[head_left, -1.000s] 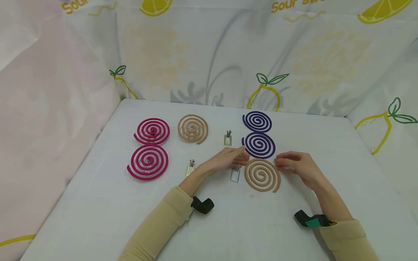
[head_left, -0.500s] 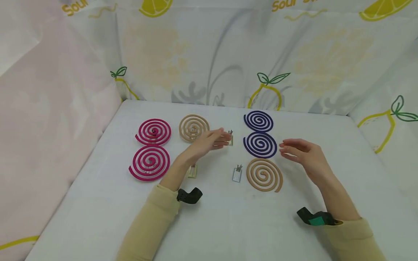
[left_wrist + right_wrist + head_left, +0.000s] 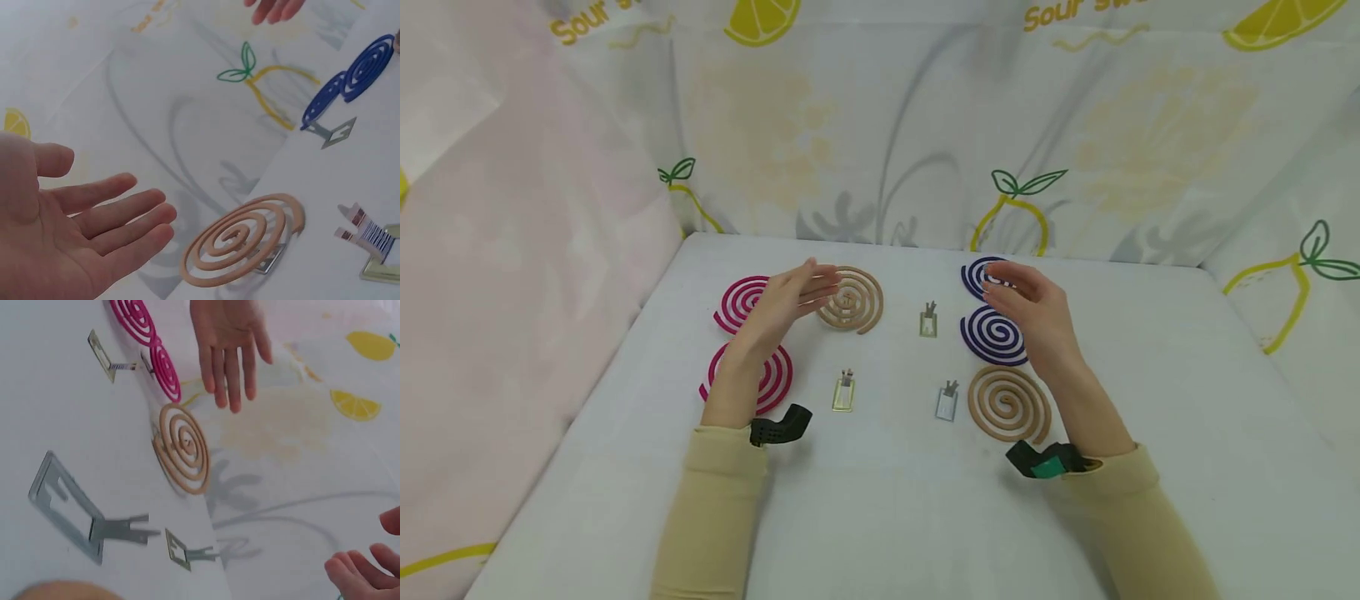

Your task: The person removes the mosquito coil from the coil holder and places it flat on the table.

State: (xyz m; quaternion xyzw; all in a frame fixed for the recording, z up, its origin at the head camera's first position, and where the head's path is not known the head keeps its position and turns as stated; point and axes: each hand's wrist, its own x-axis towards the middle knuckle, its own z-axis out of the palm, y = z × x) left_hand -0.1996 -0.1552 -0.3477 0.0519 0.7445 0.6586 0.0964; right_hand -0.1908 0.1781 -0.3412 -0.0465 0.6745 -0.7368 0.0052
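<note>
left hand (image 3: 782, 302): fingers spread, holding nothing, hovering by the tan coil (image 3: 853, 298)
right hand (image 3: 1033, 312): relaxed, empty, over the purple coils (image 3: 994, 334)

Tan sleeves (image 3: 715, 508) — seemingly black wrist mounts (image 3: 781, 426)

Lemon-print cloth (image 3: 1075, 125) behind white table (image 3: 880, 517)
</note>
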